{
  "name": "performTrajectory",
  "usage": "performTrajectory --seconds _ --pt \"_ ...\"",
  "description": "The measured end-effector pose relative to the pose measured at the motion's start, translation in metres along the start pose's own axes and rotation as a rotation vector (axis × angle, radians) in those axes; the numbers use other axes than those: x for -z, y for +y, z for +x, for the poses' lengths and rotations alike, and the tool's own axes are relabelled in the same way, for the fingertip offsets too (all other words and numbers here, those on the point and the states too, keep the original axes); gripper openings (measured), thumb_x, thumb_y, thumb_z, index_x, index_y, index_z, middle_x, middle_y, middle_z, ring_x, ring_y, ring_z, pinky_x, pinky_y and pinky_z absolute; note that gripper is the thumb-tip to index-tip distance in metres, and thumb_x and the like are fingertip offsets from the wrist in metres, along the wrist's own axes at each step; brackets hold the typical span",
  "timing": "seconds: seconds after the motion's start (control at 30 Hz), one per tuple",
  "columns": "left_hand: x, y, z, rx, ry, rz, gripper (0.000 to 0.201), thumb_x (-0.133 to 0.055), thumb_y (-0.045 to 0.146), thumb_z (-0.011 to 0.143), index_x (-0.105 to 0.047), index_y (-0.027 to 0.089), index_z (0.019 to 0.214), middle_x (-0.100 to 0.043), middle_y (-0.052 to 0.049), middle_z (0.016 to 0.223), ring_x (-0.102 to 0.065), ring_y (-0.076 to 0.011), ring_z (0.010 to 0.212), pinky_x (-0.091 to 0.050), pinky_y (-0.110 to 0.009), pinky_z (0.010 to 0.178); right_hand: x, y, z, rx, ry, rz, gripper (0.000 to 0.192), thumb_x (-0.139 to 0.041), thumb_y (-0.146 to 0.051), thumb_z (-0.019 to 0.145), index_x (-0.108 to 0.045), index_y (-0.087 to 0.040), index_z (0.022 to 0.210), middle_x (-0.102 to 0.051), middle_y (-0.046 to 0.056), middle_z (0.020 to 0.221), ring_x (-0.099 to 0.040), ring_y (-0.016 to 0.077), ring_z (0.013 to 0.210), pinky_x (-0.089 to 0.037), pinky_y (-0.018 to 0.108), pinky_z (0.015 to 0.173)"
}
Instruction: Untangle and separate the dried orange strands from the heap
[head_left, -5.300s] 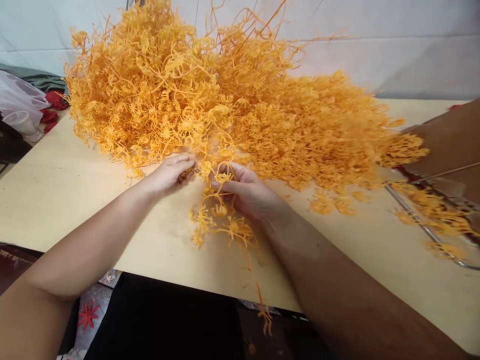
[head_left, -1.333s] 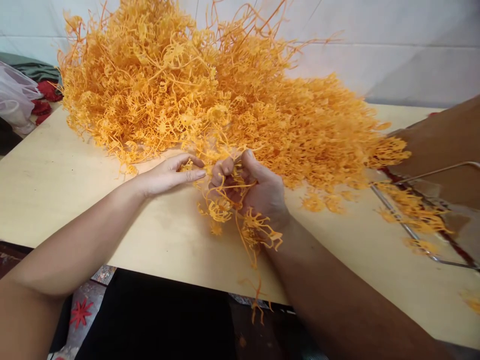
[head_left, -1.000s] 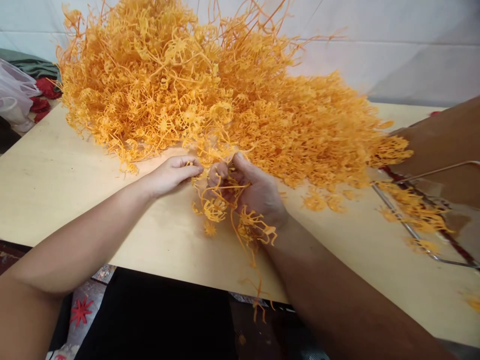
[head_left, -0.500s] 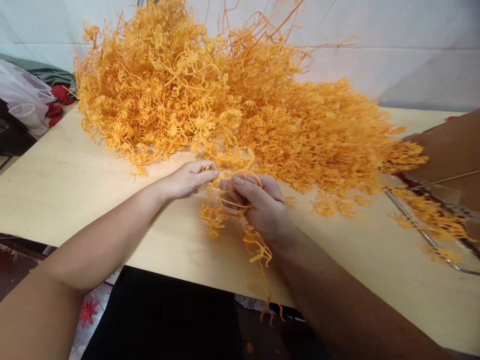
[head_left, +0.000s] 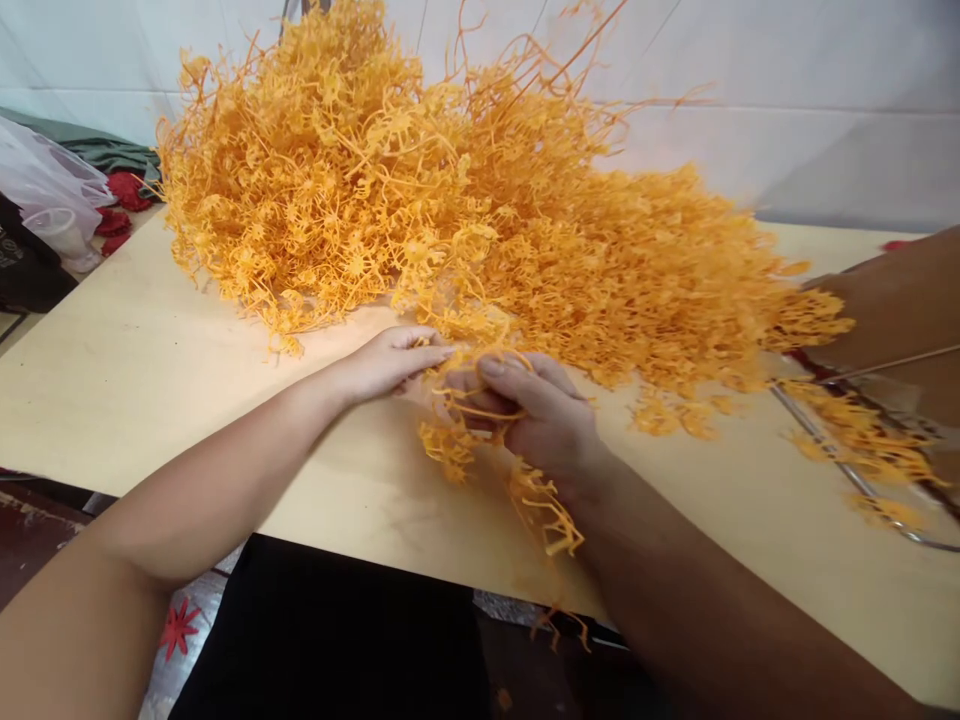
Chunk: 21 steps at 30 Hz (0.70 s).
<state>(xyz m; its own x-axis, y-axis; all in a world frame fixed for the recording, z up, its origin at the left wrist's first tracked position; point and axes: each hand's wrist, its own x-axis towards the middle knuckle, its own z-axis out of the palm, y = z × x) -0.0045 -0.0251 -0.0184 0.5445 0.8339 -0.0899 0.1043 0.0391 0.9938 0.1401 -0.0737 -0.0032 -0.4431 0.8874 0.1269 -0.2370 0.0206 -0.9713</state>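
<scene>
A big tangled heap of orange plastic flower sprigs [head_left: 315,200] lies over the back of the table. In front of it, my right hand [head_left: 536,405] is closed round a looped orange plastic sprig [head_left: 450,445], whose thin stems and small flower shapes dangle below the fingers toward the table edge. My left hand [head_left: 390,360] is closed in a pinch just left of it, thumb over the fingers, touching strands of the same sprig. Exactly what sits between the left fingertips is partly hidden.
A cardboard box [head_left: 900,310] stands at the right, near a metal rod [head_left: 855,480] with loose orange pieces around it. A white plastic bag [head_left: 52,170] and red pieces [head_left: 120,215] sit at the far left. Behind rises a tiled wall [head_left: 787,60].
Both hands have shifted slightly to the right, and the dangling sprig has swung right with them. The heap looks much the same.
</scene>
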Motion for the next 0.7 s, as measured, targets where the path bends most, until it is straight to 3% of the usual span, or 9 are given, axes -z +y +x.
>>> performTrajectory --seconds 0.17,0.3,0.43,0.57,0.7 --pt "0.000 0.004 -0.003 0.007 -0.127 -0.036 0.044 -0.056 0.058 0.069 -0.053 0.015 0.070 -0.038 0.005 0.054 -0.027 -0.0034 0.045 -0.017 -0.020 0.044 0.010 -0.002 0.005 -0.085 0.000 0.157 0.051 -0.054 -0.042 0.074 -0.017 -0.019 0.047 -0.012 -0.005 0.045 -0.016 0.0054 0.038 -0.013 0.024 0.037" --pt "0.001 0.003 -0.002 0.010 -0.194 -0.032 0.042 -0.063 0.055 0.064 -0.058 0.014 0.073 -0.042 0.005 0.053 -0.031 -0.0037 0.047 -0.022 -0.020 0.047 0.013 -0.003 0.005 -0.134 -0.007 0.214 0.050 -0.053 -0.041 0.073 -0.017 -0.019 0.046 -0.014 -0.005 0.043 -0.017 0.0058 0.038 -0.014 0.025 0.038" --pt "0.003 0.000 -0.002 0.020 -0.128 -0.167 0.028 -0.067 0.040 0.066 -0.058 0.013 0.071 -0.048 0.004 0.056 -0.040 -0.0044 0.051 -0.030 -0.021 0.053 0.014 0.000 0.007 -0.128 0.018 0.204 0.050 -0.051 -0.044 0.076 -0.019 -0.019 0.047 -0.020 -0.004 0.043 -0.023 0.0063 0.039 -0.021 0.025 0.040" --pt "0.000 0.001 -0.002 0.025 -0.095 -0.340 0.011 -0.058 0.021 0.071 -0.060 0.011 0.071 -0.059 0.001 0.063 -0.052 -0.0071 0.061 -0.039 -0.023 0.064 0.015 0.004 0.009 -0.122 0.061 0.168 0.045 -0.050 -0.043 0.077 -0.026 -0.019 0.047 -0.027 -0.003 0.043 -0.028 0.0070 0.040 -0.024 0.025 0.043" --pt "-0.005 0.006 -0.003 0.094 -0.016 -0.422 0.015 -0.048 0.013 0.074 -0.062 0.009 0.073 -0.063 -0.002 0.068 -0.057 -0.0095 0.066 -0.042 -0.024 0.069 0.014 0.003 0.011 -0.087 0.131 0.140 0.043 -0.052 -0.043 0.076 -0.030 -0.018 0.048 -0.030 -0.003 0.046 -0.032 0.0076 0.043 -0.026 0.025 0.044"
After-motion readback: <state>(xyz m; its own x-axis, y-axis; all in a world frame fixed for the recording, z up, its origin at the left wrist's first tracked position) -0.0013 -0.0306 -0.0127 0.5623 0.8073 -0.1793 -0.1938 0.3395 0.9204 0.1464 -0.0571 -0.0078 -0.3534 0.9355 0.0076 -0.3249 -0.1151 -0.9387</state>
